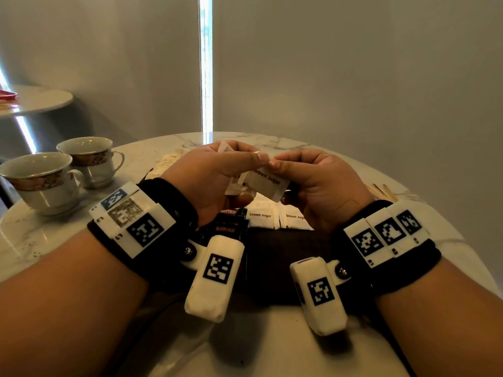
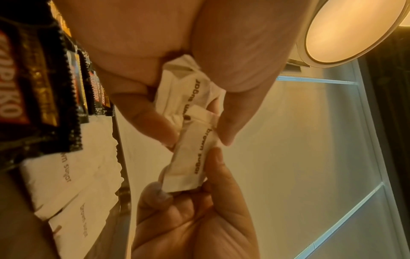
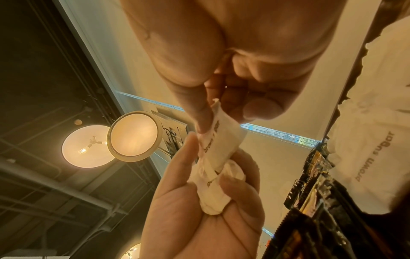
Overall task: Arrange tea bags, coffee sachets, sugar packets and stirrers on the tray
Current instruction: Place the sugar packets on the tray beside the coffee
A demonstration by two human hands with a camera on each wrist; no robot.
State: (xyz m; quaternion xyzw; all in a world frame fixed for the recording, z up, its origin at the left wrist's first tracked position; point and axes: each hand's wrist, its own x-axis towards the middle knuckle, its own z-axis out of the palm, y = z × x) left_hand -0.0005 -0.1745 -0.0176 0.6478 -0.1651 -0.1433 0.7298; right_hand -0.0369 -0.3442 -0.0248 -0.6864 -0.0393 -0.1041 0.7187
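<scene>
We pinch one brown sugar packet [image 1: 268,183] with our right hand [image 1: 318,183], while our left hand [image 1: 215,175] grips more sugar packets [image 2: 177,91] above the tray [image 1: 285,257].

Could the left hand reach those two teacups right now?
Probably not without letting go first: the left hand grips a bunch of sugar packets, so its fingers are taken. The way to the teacups looks free.

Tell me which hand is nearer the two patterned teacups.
Left. The left hand is raised just right of the two patterned teacups; the right hand is beyond it, farther right.
</scene>
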